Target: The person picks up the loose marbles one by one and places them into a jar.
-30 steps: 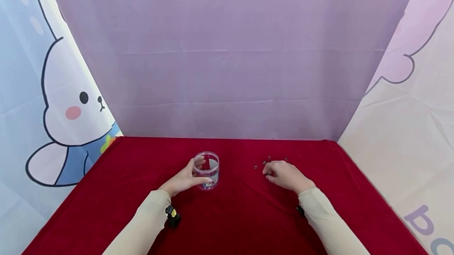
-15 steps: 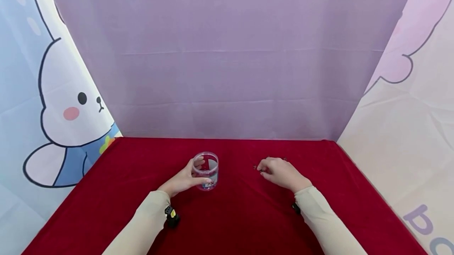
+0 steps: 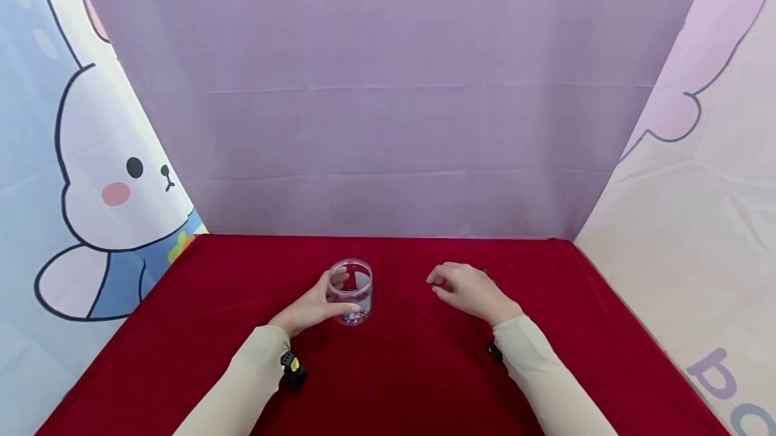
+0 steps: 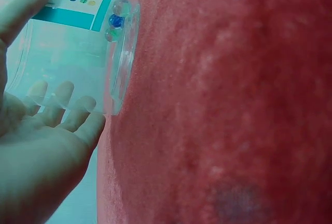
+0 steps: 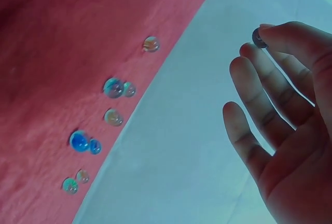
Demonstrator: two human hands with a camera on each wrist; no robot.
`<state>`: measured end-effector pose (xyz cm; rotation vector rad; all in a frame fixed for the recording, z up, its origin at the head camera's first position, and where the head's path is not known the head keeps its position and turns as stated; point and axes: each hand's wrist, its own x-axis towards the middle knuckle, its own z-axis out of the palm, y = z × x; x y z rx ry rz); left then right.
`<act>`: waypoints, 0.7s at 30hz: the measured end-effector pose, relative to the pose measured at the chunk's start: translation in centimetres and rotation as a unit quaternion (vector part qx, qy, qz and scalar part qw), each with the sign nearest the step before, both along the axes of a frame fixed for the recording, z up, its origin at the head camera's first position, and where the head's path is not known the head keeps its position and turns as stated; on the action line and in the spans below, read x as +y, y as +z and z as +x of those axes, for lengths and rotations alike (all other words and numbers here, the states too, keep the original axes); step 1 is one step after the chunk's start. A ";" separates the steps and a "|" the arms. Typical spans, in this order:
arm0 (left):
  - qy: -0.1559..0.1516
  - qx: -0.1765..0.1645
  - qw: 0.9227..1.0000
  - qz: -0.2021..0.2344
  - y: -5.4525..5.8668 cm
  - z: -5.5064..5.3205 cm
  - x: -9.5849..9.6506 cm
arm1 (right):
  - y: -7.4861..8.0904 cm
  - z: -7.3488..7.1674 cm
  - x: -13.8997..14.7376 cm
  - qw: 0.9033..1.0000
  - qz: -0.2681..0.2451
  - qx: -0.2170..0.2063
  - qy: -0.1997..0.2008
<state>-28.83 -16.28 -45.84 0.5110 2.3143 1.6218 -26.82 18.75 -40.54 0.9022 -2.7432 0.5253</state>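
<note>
My left hand [image 3: 316,308] grips a clear plastic jar [image 3: 362,300] from its left side, thumb and fingers curved round its wall. The jar stands upright on the red cloth, with its top uncovered. In the left wrist view it bears a teal and white label, and a few glass marbles [image 4: 116,21] lie at its bottom. My right hand [image 3: 471,291] is to the right of the jar. Between thumb and forefinger it pinches a dark-looking marble [image 5: 256,38], best seen in the right wrist view; the other fingers are loosely bent.
Several glass marbles [image 5: 113,87] lie scattered on the cloth [image 5: 67,63]; in the head view the right hand hides most of them. A lilac curtain [image 3: 388,119] hangs behind the table, with printed cloths [image 3: 121,153] at both sides.
My right hand has moved left and slightly farther from me, past the spot where the marbles lay in view, now covering most of them. The left hand and jar have stayed put.
</note>
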 end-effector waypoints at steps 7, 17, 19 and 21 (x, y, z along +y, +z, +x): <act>0.000 0.005 1.000 -0.005 0.1 0.0 0.0 | 0.1 -0.3 -0.9 1.000 -0.006 0.013 0.018; 0.005 0.005 1.000 -0.009 0.3 0.3 0.0 | 0.7 -0.3 -2.6 1.000 -0.018 0.004 0.023; 0.004 0.005 1.000 -0.008 0.3 0.3 0.0 | 0.8 -0.3 -3.0 1.000 -0.020 0.004 0.023; 0.004 0.005 1.000 -0.009 0.3 0.3 0.0 | 0.9 -0.3 -3.3 0.999 -0.024 0.001 0.024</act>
